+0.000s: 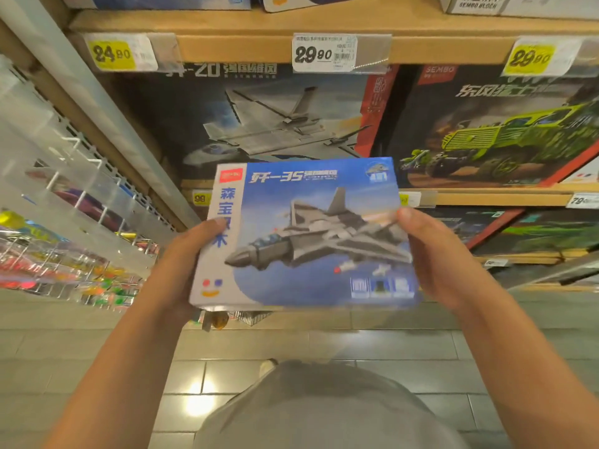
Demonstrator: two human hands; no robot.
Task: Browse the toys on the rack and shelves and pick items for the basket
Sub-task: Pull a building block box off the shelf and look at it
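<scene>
A wooden shelf (227,48) is carrying a grey jet box (259,118) beside a green truck box (492,131).

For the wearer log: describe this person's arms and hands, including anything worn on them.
Both forearms are bare to the frame's edge, with no sleeves showing. The left hand and right hand wear no gloves, and no rings, watch or bands show on the visible parts.

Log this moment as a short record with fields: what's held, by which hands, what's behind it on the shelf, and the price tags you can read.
held item: blue fighter-jet box
left hand: grips the box's left edge
right hand: grips the right edge
shelf behind: large dark jet box; green truck box
price tags: 24.90, 29.90, 29.90
basket: not in view
</scene>
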